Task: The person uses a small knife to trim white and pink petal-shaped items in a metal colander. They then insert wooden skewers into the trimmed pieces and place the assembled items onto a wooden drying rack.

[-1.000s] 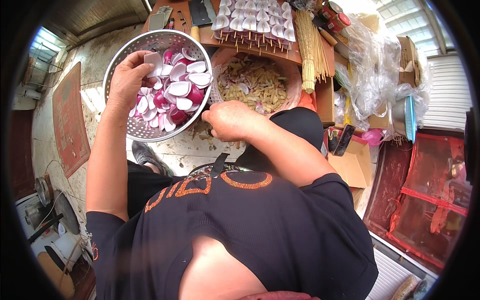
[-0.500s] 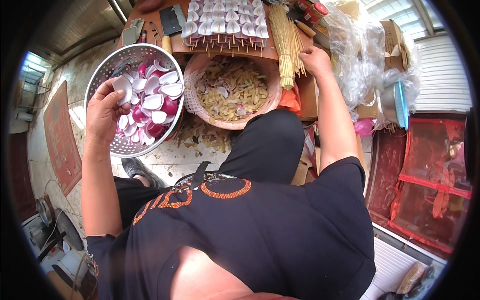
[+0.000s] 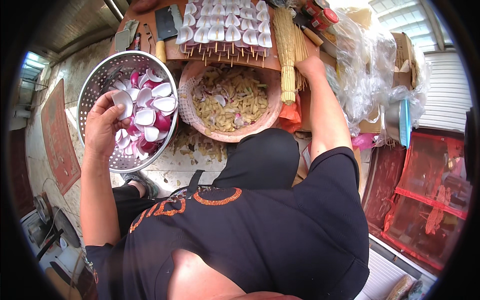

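My left hand (image 3: 102, 124) pinches a pale, curved onion piece (image 3: 122, 104) between thumb and fingers. It is above the left side of a perforated metal colander (image 3: 92, 82), which holds many white and purple onion pieces (image 3: 145, 117). My right hand (image 3: 312, 68) is at the right of the table, fingers curled in against loose bamboo skewers (image 3: 300, 47). How many skewers they grip is hidden. Beside them lies a thick tied bundle of skewers (image 3: 287, 55). Rows of skewered onion pieces (image 3: 225, 32) are stacked at the table's middle.
A pink plastic basket (image 3: 187, 97) of peelings stands below the table edge (image 3: 175, 52). A cleaver (image 3: 167, 22) lies at the back left. Red-lidded jars (image 3: 325, 19), crumpled clear plastic (image 3: 365, 65) and a blue-rimmed basin (image 3: 402, 120) are at the right. Scraps litter the floor.
My right hand has moved slightly closer and lower against the loose skewers. My left hand keeps hold of the onion piece. The view has shifted a little.
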The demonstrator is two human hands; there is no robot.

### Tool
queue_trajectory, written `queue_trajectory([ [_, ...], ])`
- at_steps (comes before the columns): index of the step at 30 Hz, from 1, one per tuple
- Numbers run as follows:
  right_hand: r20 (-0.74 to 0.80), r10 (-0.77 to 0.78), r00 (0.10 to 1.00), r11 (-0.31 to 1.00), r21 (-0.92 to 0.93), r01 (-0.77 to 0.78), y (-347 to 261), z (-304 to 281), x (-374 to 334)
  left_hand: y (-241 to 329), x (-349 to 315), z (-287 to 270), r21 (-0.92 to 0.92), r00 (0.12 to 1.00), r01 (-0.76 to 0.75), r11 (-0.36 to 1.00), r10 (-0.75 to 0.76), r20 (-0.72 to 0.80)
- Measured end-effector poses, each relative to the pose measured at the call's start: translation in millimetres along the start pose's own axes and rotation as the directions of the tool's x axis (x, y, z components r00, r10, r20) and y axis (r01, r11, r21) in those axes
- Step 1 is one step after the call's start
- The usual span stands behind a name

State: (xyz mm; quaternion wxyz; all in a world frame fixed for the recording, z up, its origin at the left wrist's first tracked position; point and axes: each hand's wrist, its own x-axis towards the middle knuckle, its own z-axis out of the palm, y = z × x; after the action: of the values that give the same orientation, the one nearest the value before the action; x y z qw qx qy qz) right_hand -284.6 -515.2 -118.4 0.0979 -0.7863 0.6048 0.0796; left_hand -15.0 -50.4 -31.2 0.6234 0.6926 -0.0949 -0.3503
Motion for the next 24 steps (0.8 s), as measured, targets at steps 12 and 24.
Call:
queue_trajectory([
  [12,-0.011,-0.211,0.978,0.975,-0.069,0.209,80.1,23.1,71.4,6.9,1.0,4.6,-0.035,0.996,-0.05,0.998,0.052,0.068],
  [24,0.055,-0.362,0.931,0.433,0.894,0.116,-66.5,-62.6,-118.5,16.1,-12.9,-57.4,-0.163,0.971,-0.229,0.96,0.237,0.027],
])
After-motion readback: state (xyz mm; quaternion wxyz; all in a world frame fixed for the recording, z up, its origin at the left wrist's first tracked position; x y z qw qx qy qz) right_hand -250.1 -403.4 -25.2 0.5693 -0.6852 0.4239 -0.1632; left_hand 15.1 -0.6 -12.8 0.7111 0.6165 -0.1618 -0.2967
